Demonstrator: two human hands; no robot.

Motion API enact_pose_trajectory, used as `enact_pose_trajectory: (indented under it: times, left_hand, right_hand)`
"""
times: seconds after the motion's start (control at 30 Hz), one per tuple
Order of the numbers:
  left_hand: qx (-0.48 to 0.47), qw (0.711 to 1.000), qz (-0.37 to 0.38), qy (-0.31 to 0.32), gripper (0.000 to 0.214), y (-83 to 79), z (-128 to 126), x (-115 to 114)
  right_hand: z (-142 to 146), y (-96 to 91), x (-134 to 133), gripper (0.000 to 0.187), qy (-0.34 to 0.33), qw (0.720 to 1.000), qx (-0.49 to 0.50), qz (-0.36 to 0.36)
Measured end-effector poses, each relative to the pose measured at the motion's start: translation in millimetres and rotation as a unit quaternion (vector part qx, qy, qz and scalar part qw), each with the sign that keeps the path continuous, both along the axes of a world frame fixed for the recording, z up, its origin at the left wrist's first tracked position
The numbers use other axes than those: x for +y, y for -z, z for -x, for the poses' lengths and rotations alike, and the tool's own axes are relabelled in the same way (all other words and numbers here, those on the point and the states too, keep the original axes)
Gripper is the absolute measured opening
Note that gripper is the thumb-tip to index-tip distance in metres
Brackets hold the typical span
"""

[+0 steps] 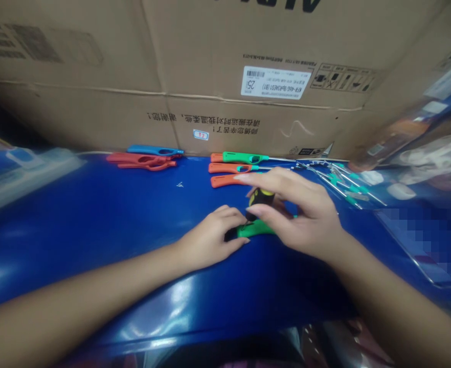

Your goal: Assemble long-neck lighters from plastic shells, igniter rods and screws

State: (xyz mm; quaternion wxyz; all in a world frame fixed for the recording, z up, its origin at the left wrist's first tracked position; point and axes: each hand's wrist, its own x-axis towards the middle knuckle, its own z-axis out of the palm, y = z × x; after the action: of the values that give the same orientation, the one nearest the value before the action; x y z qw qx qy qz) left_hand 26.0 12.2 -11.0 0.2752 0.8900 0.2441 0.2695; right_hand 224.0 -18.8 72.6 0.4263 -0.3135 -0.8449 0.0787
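Note:
My left hand [212, 239] is closed on the left end of a green long-neck lighter [259, 227] that lies on the blue table. Between the thumb and fingers of my right hand [310, 214] is a stubby screwdriver [262, 197] with a black and yellow handle. It stands nearly upright over the lighter, its tip down at the green body close to my left fingertips. My right hand covers the lighter's other end. Just beyond, an orange lighter [225, 180] lies partly behind my right fingers.
Behind stands a large cardboard box [114, 112]. Along it lie blue casings [149, 150], red casings [141, 161] and more lighters [244, 158]. Small screws [180, 184] lie left of centre. Metal rods with green parts [342, 184] are at right, near a clear plastic bag [29, 174] at far left.

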Motion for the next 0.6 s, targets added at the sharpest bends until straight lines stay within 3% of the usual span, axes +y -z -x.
enact_pose_trajectory:
  times: [0.1, 0.27, 0.37, 0.47, 0.6]
  left_hand:
    - [0.0, 1.0, -0.001, 0.0, 0.026, -0.4, -0.1, 0.1]
    - [0.003, 1.0, 0.006, -0.001, 0.024, -0.4, 0.4, 0.0]
    - [0.004, 1.0, 0.003, -0.005, 0.02, 0.1, 0.6, -0.6]
    - [-0.001, 1.0, 0.001, -0.001, 0.022, 0.1, 0.8, -0.7]
    - [0.001, 1.0, 0.002, -0.001, 0.029, 0.0, 0.8, -0.1]
  right_hand:
    - [-1.2, 2.0, 2.5, 0.038, 0.032, 0.999, -0.015, -0.035]
    - [-4.9, -0.1, 3.6, 0.046, -0.047, 0.998, -0.011, 0.03]
    - [-9.0, -2.9, 3.4, 0.036, -0.03, 0.998, -0.04, -0.031]
    - [-12.9, -4.4, 3.2, 0.037, 0.015, 0.993, -0.098, -0.069]
    - [-13.9, -4.7, 4.3, 0.045, -0.024, 0.998, -0.061, -0.01]
